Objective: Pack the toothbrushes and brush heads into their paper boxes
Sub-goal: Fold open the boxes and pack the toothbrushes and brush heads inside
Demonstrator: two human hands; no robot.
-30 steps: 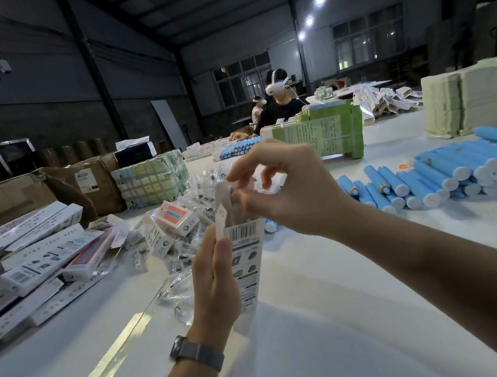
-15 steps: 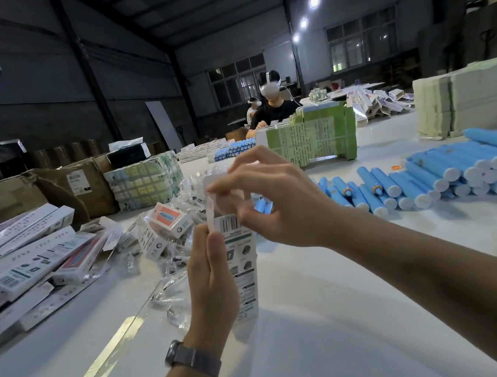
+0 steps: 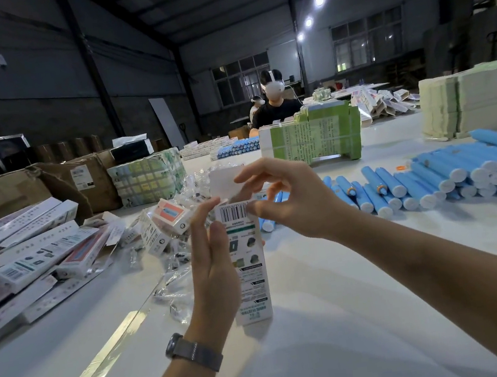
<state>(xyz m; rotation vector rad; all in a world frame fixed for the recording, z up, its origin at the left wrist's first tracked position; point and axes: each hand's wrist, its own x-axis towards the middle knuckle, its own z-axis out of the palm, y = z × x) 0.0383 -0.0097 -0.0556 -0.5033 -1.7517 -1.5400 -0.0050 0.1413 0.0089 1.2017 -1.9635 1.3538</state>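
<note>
Paper box, a tall white printed carton with a barcode near its top, was held upright above the white table, in front of the person. The left hand gripped the paper box from its left side, palm against the long face, fingers and thumb closed round it near the barcode; a grey mesh-strap watch sat on that wrist. The right hand was at the top of the paper box, fingers curled, thumb and forefinger pinching at the upper edge beside the barcode. The white top flap stood open and raised above the box mouth. Whether anything lay inside the paper box could not be determined.

Left of the paper box, a heap of clear plastic sleeves lay on the table, with small white boxes bearing an orange panel among them. Further left lay a pile of long white printed cartons, with brown cardboard cases behind them. Right of the paper box, blue cylindrical toothbrush handles with white ends lay in rows and a stack. Behind the paper box stood a green-and-white bundle of flat cartons, and beyond that sat a person in a black top wearing a white headset.
</note>
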